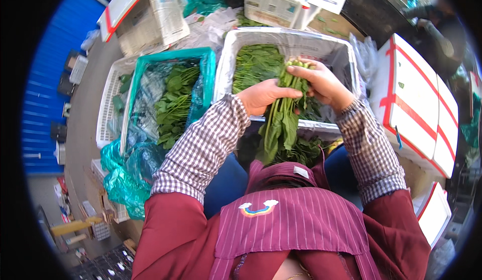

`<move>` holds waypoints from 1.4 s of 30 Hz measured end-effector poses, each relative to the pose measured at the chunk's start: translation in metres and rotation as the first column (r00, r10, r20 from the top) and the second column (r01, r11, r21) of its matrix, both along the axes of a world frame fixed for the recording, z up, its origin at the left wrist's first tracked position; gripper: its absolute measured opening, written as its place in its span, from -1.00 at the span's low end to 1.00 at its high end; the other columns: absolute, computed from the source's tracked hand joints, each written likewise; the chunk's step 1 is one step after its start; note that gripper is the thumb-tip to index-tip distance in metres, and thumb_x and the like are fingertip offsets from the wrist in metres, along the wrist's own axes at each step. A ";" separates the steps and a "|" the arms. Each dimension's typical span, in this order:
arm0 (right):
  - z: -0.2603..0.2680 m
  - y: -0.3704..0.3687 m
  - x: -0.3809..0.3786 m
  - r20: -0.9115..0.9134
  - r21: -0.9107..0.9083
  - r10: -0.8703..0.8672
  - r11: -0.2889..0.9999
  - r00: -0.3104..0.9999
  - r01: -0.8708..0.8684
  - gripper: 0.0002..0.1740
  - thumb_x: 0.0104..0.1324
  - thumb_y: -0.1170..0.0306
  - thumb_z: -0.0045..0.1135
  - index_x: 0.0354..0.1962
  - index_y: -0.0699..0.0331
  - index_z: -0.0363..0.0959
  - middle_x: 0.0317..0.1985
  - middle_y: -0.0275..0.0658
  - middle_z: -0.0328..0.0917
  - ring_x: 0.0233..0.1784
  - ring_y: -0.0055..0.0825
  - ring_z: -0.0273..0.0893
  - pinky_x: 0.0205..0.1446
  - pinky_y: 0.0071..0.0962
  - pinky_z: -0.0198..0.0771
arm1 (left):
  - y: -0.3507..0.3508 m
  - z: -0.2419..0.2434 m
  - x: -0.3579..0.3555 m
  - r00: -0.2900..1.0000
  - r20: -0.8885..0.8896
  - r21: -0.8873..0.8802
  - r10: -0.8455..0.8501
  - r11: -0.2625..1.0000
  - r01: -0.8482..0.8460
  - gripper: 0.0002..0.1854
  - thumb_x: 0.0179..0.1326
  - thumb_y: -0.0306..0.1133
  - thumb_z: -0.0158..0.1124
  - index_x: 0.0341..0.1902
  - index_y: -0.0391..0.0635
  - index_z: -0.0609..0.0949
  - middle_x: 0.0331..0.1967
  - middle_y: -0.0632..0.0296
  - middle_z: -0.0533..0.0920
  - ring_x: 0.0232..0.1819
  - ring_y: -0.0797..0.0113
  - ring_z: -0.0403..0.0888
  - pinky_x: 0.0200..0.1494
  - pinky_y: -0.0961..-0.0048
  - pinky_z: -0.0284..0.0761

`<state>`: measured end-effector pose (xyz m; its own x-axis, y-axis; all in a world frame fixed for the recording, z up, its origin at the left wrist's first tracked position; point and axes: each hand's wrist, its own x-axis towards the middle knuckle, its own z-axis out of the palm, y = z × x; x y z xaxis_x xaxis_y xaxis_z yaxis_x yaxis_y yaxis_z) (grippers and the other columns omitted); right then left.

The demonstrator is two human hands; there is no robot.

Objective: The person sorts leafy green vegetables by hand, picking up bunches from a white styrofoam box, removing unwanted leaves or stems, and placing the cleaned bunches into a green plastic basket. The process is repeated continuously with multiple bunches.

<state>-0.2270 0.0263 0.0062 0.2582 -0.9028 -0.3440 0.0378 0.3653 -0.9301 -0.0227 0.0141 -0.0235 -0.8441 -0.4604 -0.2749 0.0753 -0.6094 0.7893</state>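
Observation:
Both my hands grip one bunch of leafy greens (283, 123), its stem ends up and its leaves hanging down over the near rim of a white foam box (229, 59). My left hand (263, 94) wraps the middle of the stalks, thumb across the front. Near the stem ends, my right hand (320, 79) closes around the bunch from the right. Inside the box, at its left, lie stacked greens (258, 63), with more leaves low at the right. Loose greens (301, 152) lie in my lap, partly hidden by the held bunch.
At the left, a crate lined with teal plastic (209, 67) holds greens (175, 103), beside a white slotted basket (106, 116). A newspaper-lined foam box (263, 8) stands at the back. Red-taped foam boxes (414, 103) stand at the right. Another person (440, 35) is at the upper right.

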 end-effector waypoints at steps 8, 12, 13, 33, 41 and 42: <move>-0.023 -0.007 -0.032 -0.117 -0.138 -0.117 0.985 0.986 0.101 -0.48 0.54 0.07 0.10 0.27 0.22 0.45 -0.08 -0.33 0.65 -0.57 -0.81 0.21 -0.57 -0.73 0.13 | -0.020 0.097 0.163 0.712 0.457 -0.803 0.533 0.591 0.073 -0.48 0.27 -0.32 0.48 0.25 -0.26 0.58 0.00 0.16 0.74 0.01 0.34 0.68 0.12 0.35 0.60; -0.043 -0.007 -0.037 -0.265 -0.097 -0.084 0.993 0.961 0.060 -0.53 0.51 0.09 0.16 0.20 0.21 0.50 -0.17 -0.39 0.65 -0.57 -0.82 0.20 -0.56 -0.74 0.16 | -0.005 0.097 0.295 0.344 0.369 -0.882 0.863 0.210 0.421 -0.51 0.17 -0.39 0.49 0.19 -0.13 0.60 0.03 0.04 0.72 0.04 0.07 0.70 0.09 0.23 0.59; -0.049 -0.008 -0.040 -0.301 -0.083 -0.055 0.996 0.952 0.032 -0.51 0.49 0.09 0.19 0.19 0.24 0.50 -0.16 -0.39 0.61 -0.56 -0.78 0.29 -0.54 -0.73 0.18 | 0.005 0.096 0.312 0.220 0.353 -0.832 0.909 0.198 0.518 -0.51 0.14 -0.42 0.48 0.18 -0.10 0.60 0.03 0.03 0.71 0.04 -0.01 0.69 0.08 0.19 0.59; -0.160 -0.033 0.092 -0.564 0.168 0.362 0.930 0.742 -0.327 -0.55 0.40 0.21 0.32 0.08 0.37 0.58 -0.16 -0.24 0.71 -0.32 -0.57 0.58 -0.24 -0.52 0.53 | 0.095 -0.145 0.379 0.003 0.815 -0.449 0.580 0.628 0.636 0.17 -0.11 -0.40 0.49 0.66 0.06 0.12 0.62 -0.15 0.09 0.67 -0.08 -0.03 0.69 0.02 -0.21; -0.268 -0.091 0.181 -0.906 -0.187 0.092 0.789 0.413 -0.586 -0.27 0.15 0.01 0.47 0.08 0.37 0.46 0.03 0.11 0.57 0.08 0.01 0.62 0.13 -0.14 0.56 | 0.142 -0.126 0.310 0.150 0.301 -0.953 0.942 0.294 0.066 -0.46 0.31 -0.34 0.24 0.37 -0.14 0.52 0.28 0.00 0.57 0.33 0.00 0.52 0.39 0.15 0.42; -0.266 -0.089 0.204 -0.943 -0.120 0.091 0.801 0.319 -0.586 -0.24 0.14 -0.04 0.48 0.08 0.34 0.43 0.07 0.06 0.53 0.13 0.00 0.60 0.13 -0.12 0.57 | 0.162 -0.132 0.311 0.050 0.336 -0.940 0.941 0.338 -0.044 -0.53 0.34 -0.33 0.23 0.32 -0.15 0.57 0.23 0.02 0.61 0.27 0.01 0.56 0.34 0.17 0.46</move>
